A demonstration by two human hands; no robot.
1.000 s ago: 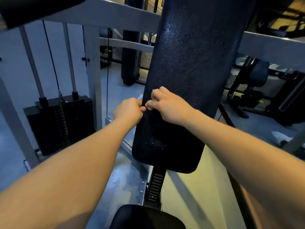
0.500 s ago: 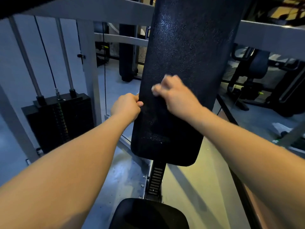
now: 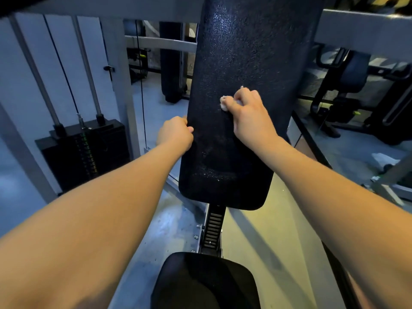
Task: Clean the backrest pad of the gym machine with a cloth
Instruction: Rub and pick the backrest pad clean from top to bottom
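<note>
A tall black textured backrest pad (image 3: 249, 52) stands upright in the middle of the head view, with wet patches low on its face. My right hand (image 3: 247, 112) presses on the pad's middle with its fingers curled round a small pale cloth (image 3: 223, 102); only bits of the cloth show beside the thumb and above the knuckles. My left hand (image 3: 175, 133) grips the pad's left edge, with the thumb on the front face and the fingers hidden behind it.
A black seat pad (image 3: 205, 282) lies below the backrest, joined by a ribbed adjuster post (image 3: 213, 228). A black weight stack (image 3: 84, 152) with guide rods stands left behind a grey frame upright (image 3: 120, 85). Other dark gym machines (image 3: 361, 94) fill the right background.
My right hand has moved with the cloth up and to the right across the pad, away from my left hand. My left hand has stayed on the pad's left edge.
</note>
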